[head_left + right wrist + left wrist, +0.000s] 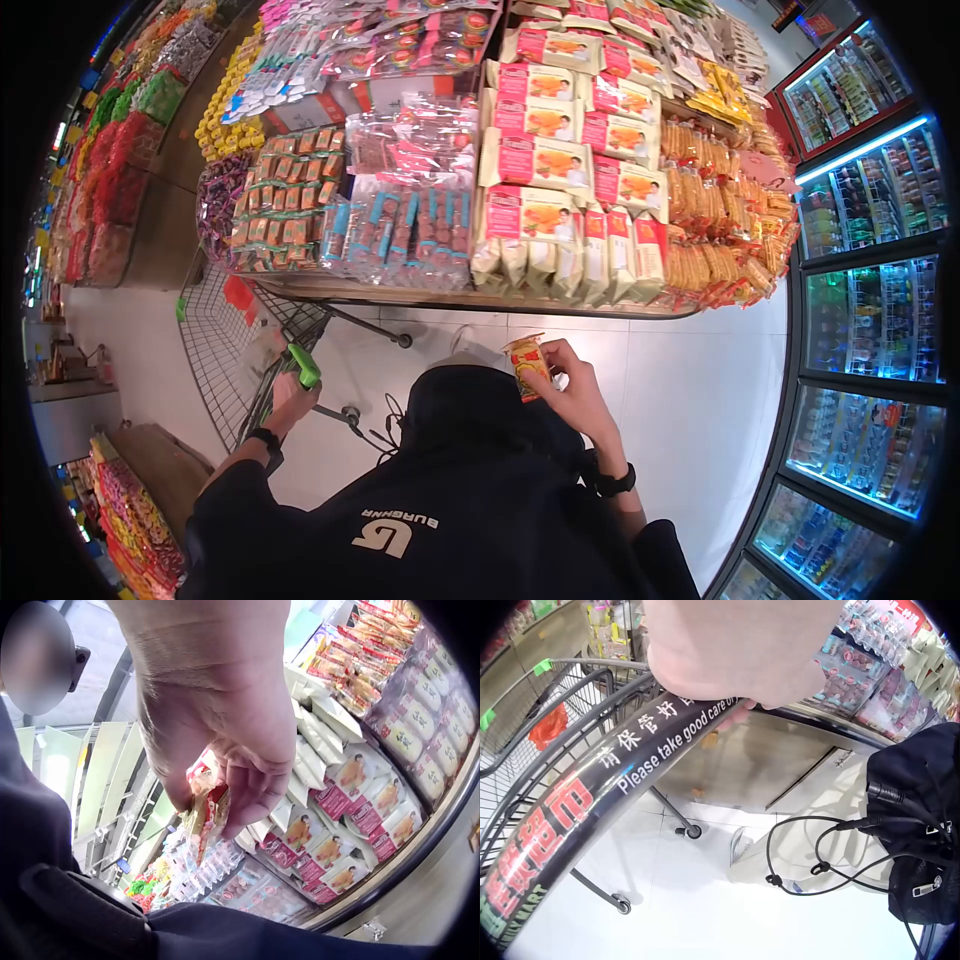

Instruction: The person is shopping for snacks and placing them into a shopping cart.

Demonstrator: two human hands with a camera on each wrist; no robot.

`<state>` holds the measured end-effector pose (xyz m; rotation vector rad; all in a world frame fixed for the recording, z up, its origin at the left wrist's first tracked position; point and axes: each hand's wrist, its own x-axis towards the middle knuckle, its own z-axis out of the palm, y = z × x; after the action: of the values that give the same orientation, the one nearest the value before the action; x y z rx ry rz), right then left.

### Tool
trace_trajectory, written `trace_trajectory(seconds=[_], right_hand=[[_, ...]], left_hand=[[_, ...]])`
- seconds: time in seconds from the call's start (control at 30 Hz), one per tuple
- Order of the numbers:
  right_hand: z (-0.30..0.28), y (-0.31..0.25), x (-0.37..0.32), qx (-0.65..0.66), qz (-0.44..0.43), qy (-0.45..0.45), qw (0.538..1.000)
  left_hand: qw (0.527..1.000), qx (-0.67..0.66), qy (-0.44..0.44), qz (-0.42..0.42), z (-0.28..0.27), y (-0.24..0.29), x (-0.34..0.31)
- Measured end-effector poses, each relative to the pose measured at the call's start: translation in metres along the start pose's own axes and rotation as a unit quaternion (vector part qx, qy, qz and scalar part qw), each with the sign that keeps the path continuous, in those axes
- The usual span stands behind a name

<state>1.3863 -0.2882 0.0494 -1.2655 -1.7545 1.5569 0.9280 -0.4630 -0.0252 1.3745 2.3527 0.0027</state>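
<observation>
Closest in, a black bag (911,787) with looped cables hangs against the person's dark top. Just ahead of it the right-hand grip (578,388) is closed on a small red-and-yellow snack packet (527,366). Thumb and curled fingers pinch the packet upright at chest height, short of the display. Off to the left, the left-hand grip (290,392) is wrapped over the cart handle (592,802), a dark bar with white lettering and a green end cap. The wire cart basket (215,335) stands beyond it on the pale tiled floor (690,400). Farther on, a rounded display surface (450,297) carries stacked pink-and-white packs (535,160) and orange-wrapped snacks. Lit drinks coolers (870,300) line the right side.
</observation>
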Motion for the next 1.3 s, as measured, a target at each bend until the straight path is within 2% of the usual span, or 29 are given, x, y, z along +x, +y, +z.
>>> trace_trajectory(seconds=[0.07, 0.17, 0.27, 0.37, 0.47, 0.6, 0.7, 0.77, 1.07, 1.2, 1.3], right_hand=[[-0.022, 0.007, -0.007, -0.024, -0.022, -0.002, 0.999], [-0.058, 0.013, -0.02, -0.101, -0.079, 0.036, 0.991], [-0.091, 0.02, -0.035, -0.065, -0.049, 0.029, 0.996], [-0.121, 0.026, -0.05, 0.032, -0.001, 0.028, 0.999], [-0.144, 0.031, -0.059, 0.14, 0.023, 0.071, 0.987], [-0.173, 0.024, -0.059, 0.223, 0.01, 0.091, 0.97], [-0.192, 0.024, -0.05, 0.221, -0.024, 0.094, 0.97], [-0.203, 0.027, -0.043, 0.221, -0.037, 0.09, 0.97], [-0.237, 0.027, -0.006, 0.187, -0.065, 0.082, 0.977], [-0.251, 0.025, 0.007, 0.134, -0.07, 0.078, 0.985], [-0.261, 0.028, 0.009, 0.115, -0.061, 0.062, 0.989]], left_hand=[[0.999, -0.005, 0.032, 0.032, 0.018, 0.007, -0.001], [1.0, 0.004, 0.022, -0.002, 0.019, 0.049, -0.014], [0.999, -0.023, 0.028, -0.019, 0.03, 0.082, -0.023], [0.996, -0.038, 0.074, 0.023, 0.049, 0.107, -0.032], [0.998, -0.025, 0.055, 0.007, 0.059, 0.137, -0.041], [0.995, -0.052, 0.082, 0.023, 0.076, 0.178, -0.056], [0.995, -0.015, 0.091, 0.047, 0.101, 0.19, -0.062], [0.989, -0.031, 0.131, 0.067, 0.102, 0.218, -0.071], [0.994, -0.081, 0.057, 0.039, 0.127, 0.293, -0.085], [0.989, -0.073, 0.065, 0.108, 0.143, 0.314, -0.076], [0.981, -0.186, -0.029, -0.048, 0.109, 0.371, -0.072]])
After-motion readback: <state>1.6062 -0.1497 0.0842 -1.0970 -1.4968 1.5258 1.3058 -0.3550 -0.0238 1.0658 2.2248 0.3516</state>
